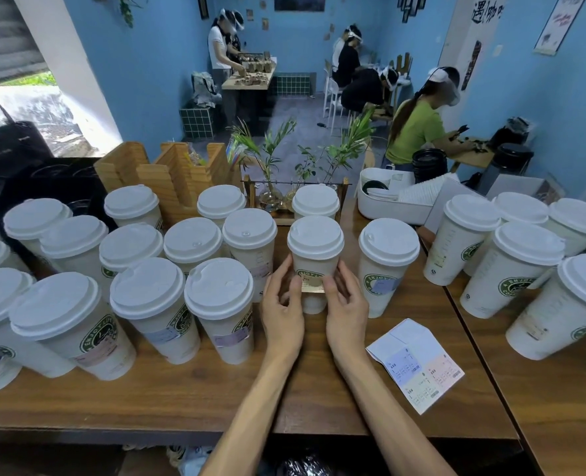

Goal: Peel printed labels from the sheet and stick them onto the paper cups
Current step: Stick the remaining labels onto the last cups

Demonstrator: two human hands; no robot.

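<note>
A white lidded paper cup (pixel 314 266) with a green round logo stands upright on the wooden table (pixel 216 389) in front of me. A yellowish label (pixel 312 286) lies on its front, below the logo. My left hand (pixel 281 310) wraps the cup's left side, thumb at the label's left edge. My right hand (pixel 345 310) holds the right side, with fingers over the label's right edge. The label sheet (pixel 417 364) lies flat on the table to the right, with three pastel labels on it.
Several lidded cups with labels (pixel 216 304) crowd the table to the left. One labelled cup (pixel 386 266) stands just right of my hands. More cups (pixel 511 266) fill the adjoining table at right. A white bin (pixel 388 204), wooden holders (pixel 168 173) and plants (pixel 274 149) line the back.
</note>
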